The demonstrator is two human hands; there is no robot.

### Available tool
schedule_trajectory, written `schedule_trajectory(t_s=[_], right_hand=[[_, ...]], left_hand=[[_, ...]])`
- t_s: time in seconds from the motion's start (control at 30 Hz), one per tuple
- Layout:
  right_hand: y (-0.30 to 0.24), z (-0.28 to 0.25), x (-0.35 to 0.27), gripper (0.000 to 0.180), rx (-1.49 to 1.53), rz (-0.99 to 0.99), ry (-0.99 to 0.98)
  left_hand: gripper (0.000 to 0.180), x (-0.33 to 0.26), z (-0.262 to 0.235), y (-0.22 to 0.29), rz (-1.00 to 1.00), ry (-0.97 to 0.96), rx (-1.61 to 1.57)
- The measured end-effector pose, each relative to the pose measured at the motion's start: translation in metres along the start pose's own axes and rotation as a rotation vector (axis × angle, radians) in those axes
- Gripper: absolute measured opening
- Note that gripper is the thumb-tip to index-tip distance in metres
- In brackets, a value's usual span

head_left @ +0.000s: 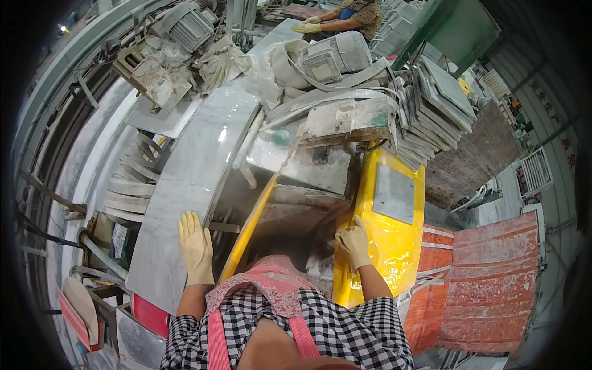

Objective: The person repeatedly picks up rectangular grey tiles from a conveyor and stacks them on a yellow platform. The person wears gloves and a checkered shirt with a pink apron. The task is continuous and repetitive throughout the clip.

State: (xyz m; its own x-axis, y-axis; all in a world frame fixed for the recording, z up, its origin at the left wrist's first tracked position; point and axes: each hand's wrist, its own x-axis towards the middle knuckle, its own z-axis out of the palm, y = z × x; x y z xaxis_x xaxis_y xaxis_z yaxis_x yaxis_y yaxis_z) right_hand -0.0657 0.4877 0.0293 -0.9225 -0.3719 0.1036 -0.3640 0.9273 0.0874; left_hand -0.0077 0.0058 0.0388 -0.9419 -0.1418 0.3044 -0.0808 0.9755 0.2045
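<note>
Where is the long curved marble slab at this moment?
In the head view the curved marble slab lies left of centre, under the left hand, which rests flat on its lower part, with the yellow machine cover to its right.

red signs [564, 143] on right wall

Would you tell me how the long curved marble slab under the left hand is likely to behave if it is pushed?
The curved marble slab looks stiff and probably heavy, being long, solid stone. Its polished, glossy face may be slippery under the gloved left hand lying flat on it. Being long and thin, it could crack if it tips off its support.
</note>
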Motion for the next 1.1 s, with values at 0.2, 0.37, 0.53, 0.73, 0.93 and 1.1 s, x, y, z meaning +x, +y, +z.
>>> schedule_trajectory(t_s=[0.2,0.37,0.53,0.73,0.93,1.1], right_hand=[[0.003,0.005,-0.002,0.036,-0.017,0.005,-0.025],[0.004,0.008,-0.003,0.035,-0.011,-0.012,0.037],[0.006,0.015,-0.002,0.035,-0.040,-0.006,0.023],[0.007,0.016,-0.004,0.034,-0.008,-0.012,0.034],[0.004,0.007,-0.002,0.033,0.008,0.016,-0.033],[0.003,0.005,-0.001,0.034,-0.015,0.020,-0.024]], left_hand=[[0.054,0.000,0.001,0.000,-0.014,-0.017,0.004],[0.055,0.001,-0.001,0.002,-0.024,-0.039,0.014],[0.055,0.001,-0.002,0.002,-0.021,-0.036,0.010],[0.055,0.001,-0.001,0.001,-0.025,-0.047,0.016],[0.056,0.001,-0.001,0.001,-0.011,-0.027,0.007],[0.056,0.001,-0.001,0.001,-0.015,-0.032,0.009]])
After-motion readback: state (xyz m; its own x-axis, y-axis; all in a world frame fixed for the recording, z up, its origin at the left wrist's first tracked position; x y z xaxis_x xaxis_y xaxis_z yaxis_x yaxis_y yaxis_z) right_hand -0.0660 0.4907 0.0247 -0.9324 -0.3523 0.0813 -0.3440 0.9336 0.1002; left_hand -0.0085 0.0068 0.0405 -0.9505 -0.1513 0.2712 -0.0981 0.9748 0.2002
